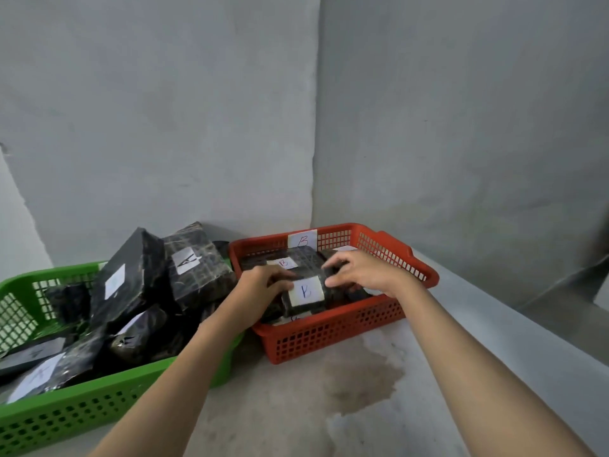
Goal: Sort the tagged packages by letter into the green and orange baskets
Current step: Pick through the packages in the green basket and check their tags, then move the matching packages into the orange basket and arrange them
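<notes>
Black B-tagged package (304,293) sat atop pile inside orange basket (333,334), between both hands; left hand (263,283) and right hand (359,270) gripped its opposite ends, fingers curled.

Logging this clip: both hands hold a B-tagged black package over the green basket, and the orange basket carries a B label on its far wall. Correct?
Not quite. In the head view both hands, left hand and right hand, hold the B-tagged package over the orange basket, not the green basket. The B label is right.
</notes>
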